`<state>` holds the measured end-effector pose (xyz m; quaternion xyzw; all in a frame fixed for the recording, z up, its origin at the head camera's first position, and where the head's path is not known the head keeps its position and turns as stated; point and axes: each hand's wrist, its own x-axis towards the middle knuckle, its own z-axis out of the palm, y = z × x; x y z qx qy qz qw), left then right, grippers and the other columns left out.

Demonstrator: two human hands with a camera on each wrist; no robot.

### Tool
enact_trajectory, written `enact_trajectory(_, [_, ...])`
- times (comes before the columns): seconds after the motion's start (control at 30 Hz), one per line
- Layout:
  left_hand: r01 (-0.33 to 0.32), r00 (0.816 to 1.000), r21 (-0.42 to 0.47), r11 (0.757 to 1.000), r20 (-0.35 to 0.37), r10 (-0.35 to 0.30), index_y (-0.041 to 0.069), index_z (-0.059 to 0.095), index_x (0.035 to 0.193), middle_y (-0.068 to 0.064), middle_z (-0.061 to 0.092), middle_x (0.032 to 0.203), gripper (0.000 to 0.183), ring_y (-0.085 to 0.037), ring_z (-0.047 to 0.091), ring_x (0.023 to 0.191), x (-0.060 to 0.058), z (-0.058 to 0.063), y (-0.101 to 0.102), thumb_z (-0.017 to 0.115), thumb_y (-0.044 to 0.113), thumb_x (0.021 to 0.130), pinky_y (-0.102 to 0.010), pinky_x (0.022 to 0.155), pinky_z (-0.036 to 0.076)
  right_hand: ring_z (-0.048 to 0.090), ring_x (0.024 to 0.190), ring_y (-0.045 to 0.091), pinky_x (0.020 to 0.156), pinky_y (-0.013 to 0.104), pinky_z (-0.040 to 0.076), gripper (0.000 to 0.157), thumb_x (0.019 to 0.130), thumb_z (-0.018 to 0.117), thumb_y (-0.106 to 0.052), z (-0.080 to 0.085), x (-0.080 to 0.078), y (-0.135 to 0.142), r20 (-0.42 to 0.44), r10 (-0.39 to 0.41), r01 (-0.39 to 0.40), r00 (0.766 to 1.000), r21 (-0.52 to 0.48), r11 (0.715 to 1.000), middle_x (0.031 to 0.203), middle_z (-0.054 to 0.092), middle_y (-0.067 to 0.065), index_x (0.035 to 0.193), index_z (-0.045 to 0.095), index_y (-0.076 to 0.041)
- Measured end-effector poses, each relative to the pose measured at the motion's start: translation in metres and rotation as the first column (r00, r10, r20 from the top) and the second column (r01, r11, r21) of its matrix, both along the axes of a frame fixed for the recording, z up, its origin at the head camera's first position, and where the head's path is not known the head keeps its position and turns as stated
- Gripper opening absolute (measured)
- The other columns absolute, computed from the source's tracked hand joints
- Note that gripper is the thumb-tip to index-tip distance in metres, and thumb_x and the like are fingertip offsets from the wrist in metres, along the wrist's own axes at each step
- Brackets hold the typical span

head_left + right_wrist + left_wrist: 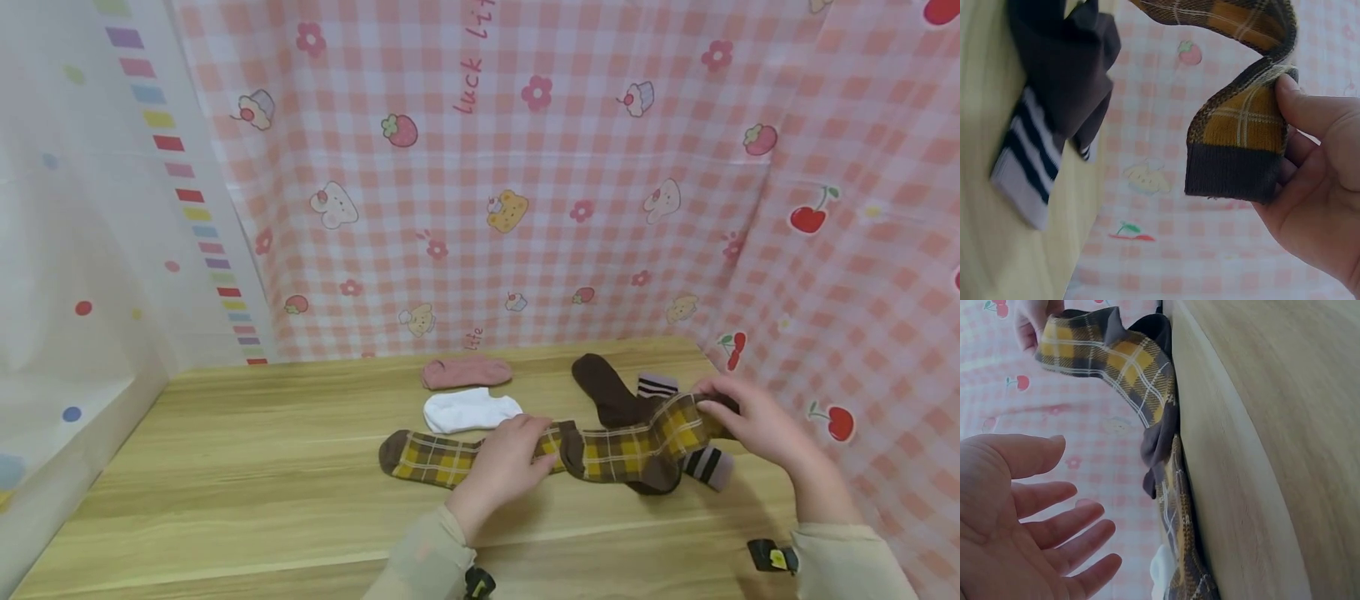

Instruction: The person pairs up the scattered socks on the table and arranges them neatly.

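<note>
My right hand (pixel 753 421) pinches the cuff end of a yellow-and-brown plaid sock (pixel 622 450) between thumb and fingers. In the right wrist view that sock's dark cuff (pixel 1235 172) hangs beside the palm, raised off the table. Its other end lies against a second plaid sock (pixel 427 458) with a brown toe, flat on the table. Over this second sock is my left hand (pixel 506 462), hiding part of it. The left wrist view shows the left hand's fingers (pixel 1072 528) spread and apart from the cloth, holding nothing.
Behind the plaid socks lie a white sock (pixel 468 410) and a pink sock (pixel 467 372). Dark brown socks (pixel 603 387) with striped cuffs (pixel 707 467) lie partly under the raised plaid sock. Checked curtains (pixel 480 167) border the wooden table (pixel 262 483) at the back and right.
</note>
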<state>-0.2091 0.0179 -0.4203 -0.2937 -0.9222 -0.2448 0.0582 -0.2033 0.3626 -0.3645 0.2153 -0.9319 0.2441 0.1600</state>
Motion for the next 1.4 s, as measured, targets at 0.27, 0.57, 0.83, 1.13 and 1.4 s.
enact_trajectory(0.27, [0.004, 0.999, 0.027, 1.0, 0.04, -0.005, 0.005, 0.059, 0.133, -0.013, 0.062, 0.128, 0.046, -0.027, 0.057, 0.119, -0.006, -0.005, 0.006, 0.068, 0.027, 0.094, -0.039, 0.101, 0.046, 0.055, 0.082, 0.001, 0.069, 0.031, 0.05, 0.008, 0.094, 0.065, -0.004, -0.008, 0.002, 0.014, 0.07, -0.072, 0.067, 0.995, 0.07, 0.995, 0.093, 0.066, 0.0, 0.101, 0.068, -0.007])
enact_trajectory(0.57, [0.013, 0.996, 0.045, 0.999, 0.082, -0.017, 0.003, 0.058, 0.134, -0.013, 0.061, 0.13, 0.047, -0.027, 0.057, 0.12, -0.012, -0.009, 0.01, 0.068, 0.027, 0.094, -0.037, 0.102, 0.045, 0.057, 0.077, 0.01, 0.065, 0.035, 0.049, 0.006, 0.092, 0.067, -0.004, -0.026, -0.001, 0.031, 0.141, -0.114, 0.097, 0.983, 0.122, 0.988, 0.09, 0.066, 0.002, 0.098, 0.066, -0.005])
enact_trajectory(0.83, [0.017, 0.992, 0.06, 0.998, 0.121, -0.024, 0.001, 0.058, 0.134, -0.014, 0.061, 0.13, 0.048, -0.028, 0.056, 0.121, -0.015, -0.012, 0.014, 0.067, 0.026, 0.095, -0.037, 0.103, 0.044, 0.053, 0.073, 0.014, 0.066, 0.04, 0.048, 0.007, 0.089, 0.069, -0.002, -0.04, -0.004, 0.042, 0.162, -0.151, 0.118, 0.975, 0.198, 0.973, 0.084, 0.064, 0.002, 0.094, 0.065, -0.005])
enact_trajectory(1.13, [0.012, 0.985, 0.101, 0.995, 0.168, -0.029, 0.001, 0.058, 0.133, -0.014, 0.061, 0.131, 0.047, -0.029, 0.055, 0.123, -0.018, -0.016, 0.018, 0.068, 0.026, 0.094, -0.037, 0.105, 0.042, 0.059, 0.078, 0.021, 0.07, 0.046, 0.05, 0.007, 0.09, 0.066, 0.0, -0.052, -0.005, 0.049, 0.209, -0.195, 0.153, 0.958, 0.198, 0.968, 0.088, 0.067, 0.009, 0.096, 0.064, -0.002])
enact_trajectory(1.4, [-0.005, 0.978, 0.156, 0.988, 0.208, -0.028, -0.001, 0.056, 0.135, -0.017, 0.059, 0.133, 0.049, -0.03, 0.054, 0.124, -0.019, -0.019, 0.021, 0.066, 0.026, 0.095, -0.038, 0.105, 0.043, 0.06, 0.101, 0.047, 0.085, 0.061, 0.047, 0.02, 0.093, 0.064, -0.003, -0.056, -0.005, 0.055, 0.255, -0.193, 0.167, 0.947, 0.122, 0.978, 0.107, 0.066, 0.026, 0.109, 0.065, 0.007])
